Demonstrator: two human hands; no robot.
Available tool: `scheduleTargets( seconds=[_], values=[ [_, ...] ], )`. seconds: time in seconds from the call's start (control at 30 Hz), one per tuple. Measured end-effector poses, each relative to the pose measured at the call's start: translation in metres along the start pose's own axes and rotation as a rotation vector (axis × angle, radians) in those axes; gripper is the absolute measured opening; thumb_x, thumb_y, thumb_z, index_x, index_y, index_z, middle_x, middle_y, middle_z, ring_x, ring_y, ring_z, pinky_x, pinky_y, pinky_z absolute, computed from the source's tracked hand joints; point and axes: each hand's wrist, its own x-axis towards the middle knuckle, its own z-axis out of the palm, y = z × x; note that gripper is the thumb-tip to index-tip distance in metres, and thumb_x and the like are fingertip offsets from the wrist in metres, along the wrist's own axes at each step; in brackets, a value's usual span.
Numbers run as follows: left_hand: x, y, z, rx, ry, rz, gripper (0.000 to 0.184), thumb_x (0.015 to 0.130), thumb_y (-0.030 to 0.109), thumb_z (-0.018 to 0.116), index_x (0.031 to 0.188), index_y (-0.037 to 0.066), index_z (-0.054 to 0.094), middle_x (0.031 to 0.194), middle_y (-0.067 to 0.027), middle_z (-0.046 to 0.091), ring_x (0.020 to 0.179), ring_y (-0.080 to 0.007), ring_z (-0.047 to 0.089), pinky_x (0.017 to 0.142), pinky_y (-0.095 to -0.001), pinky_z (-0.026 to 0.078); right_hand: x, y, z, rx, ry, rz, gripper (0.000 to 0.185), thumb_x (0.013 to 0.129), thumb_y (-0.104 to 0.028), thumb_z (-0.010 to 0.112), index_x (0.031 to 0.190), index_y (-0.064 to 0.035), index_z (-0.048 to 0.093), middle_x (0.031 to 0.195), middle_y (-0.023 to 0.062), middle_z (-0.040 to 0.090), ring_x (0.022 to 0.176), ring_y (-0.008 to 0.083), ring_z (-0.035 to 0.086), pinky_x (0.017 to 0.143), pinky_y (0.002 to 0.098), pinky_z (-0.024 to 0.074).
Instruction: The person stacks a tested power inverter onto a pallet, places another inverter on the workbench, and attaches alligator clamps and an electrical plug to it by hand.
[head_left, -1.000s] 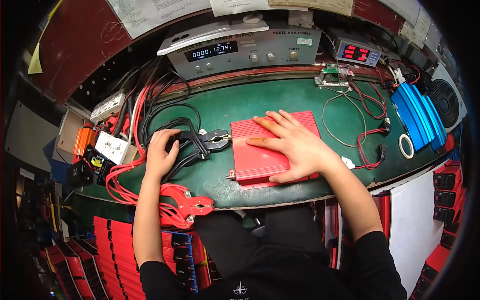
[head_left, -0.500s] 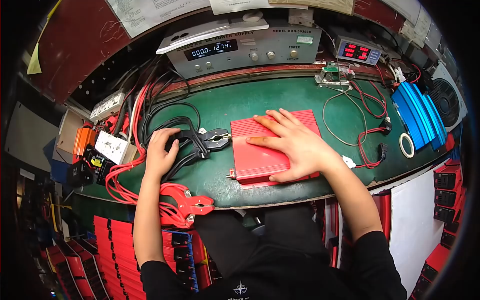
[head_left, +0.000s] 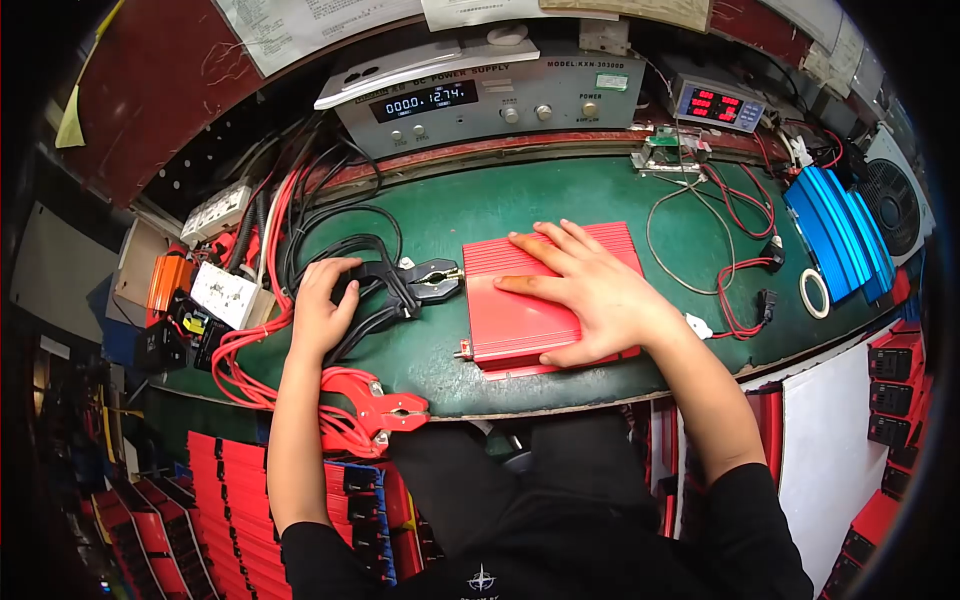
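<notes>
Resting on the green bench [head_left: 430, 355], the red case [head_left: 520, 328] is partly covered by the right hand [head_left: 600, 300], fingers spread. Left of it, the black clamp [head_left: 432, 284] is met by the left hand [head_left: 325, 303], fingers curled; whether pinching, cannot be told.

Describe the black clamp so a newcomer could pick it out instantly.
On the green workbench, a flat red box lies under the person's right hand. At the box's left end, near the left hand, is the black clamp. Its colour separates it from the red clamp at the bench's front edge.
</notes>
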Motion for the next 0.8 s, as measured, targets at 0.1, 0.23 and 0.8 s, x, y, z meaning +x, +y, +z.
scheduleTargets(
  seconds=[0.1, 0.23, 0.8],
  values=[
    [-0.0016, 0.0008, 0.0001, -0.005, -0.006, -0.004, 0.031, 0.092, 0.009, 0.071, 0.122, 0.004, 0.073, 0.121, -0.0161, 0.073, 0.119, -0.0372, 0.065, 0.107, -0.0453, 0.050, -0.0003, -0.0011, -0.0014, -0.011, -0.001, -0.002, 0.096, 0.068, -0.057, 0.085, 0.155, -0.0233, 0.060, 0.172, 0.0234, 0.037, 0.158, 0.0515, 0.032, 0.132, 0.0626, 0.0204],
    [-0.0003, 0.0009, -0.0005, -0.003, -0.003, -0.001, 0.031, 0.092, 0.009, 0.071, 0.122, 0.004, 0.073, 0.121, -0.0161, 0.073, 0.119, -0.0371, 0.065, 0.107, -0.0450, 0.050, 0.0003, -0.0006, -0.0007, -0.005, -0.002, -0.005, 0.095, 0.070, -0.057, 0.084, 0.156, -0.0237, 0.060, 0.171, 0.0246, 0.038, 0.158, 0.0519, 0.032, 0.133, 0.0624, 0.0200],
    [-0.0012, 0.0033, -0.0027, 0.048, -0.023, -0.031, 0.035, 0.090, 0.013, 0.073, 0.124, 0.006, 0.072, 0.123, -0.0140, 0.073, 0.122, -0.0362, 0.064, 0.111, -0.0477, 0.046, 0.0001, -0.0001, -0.0010, -0.004, 0.001, -0.013, 0.095, 0.071, -0.059, 0.082, 0.157, -0.0244, 0.059, 0.169, 0.0274, 0.040, 0.157, 0.0530, 0.033, 0.133, 0.0623, 0.0194]
  ],
)
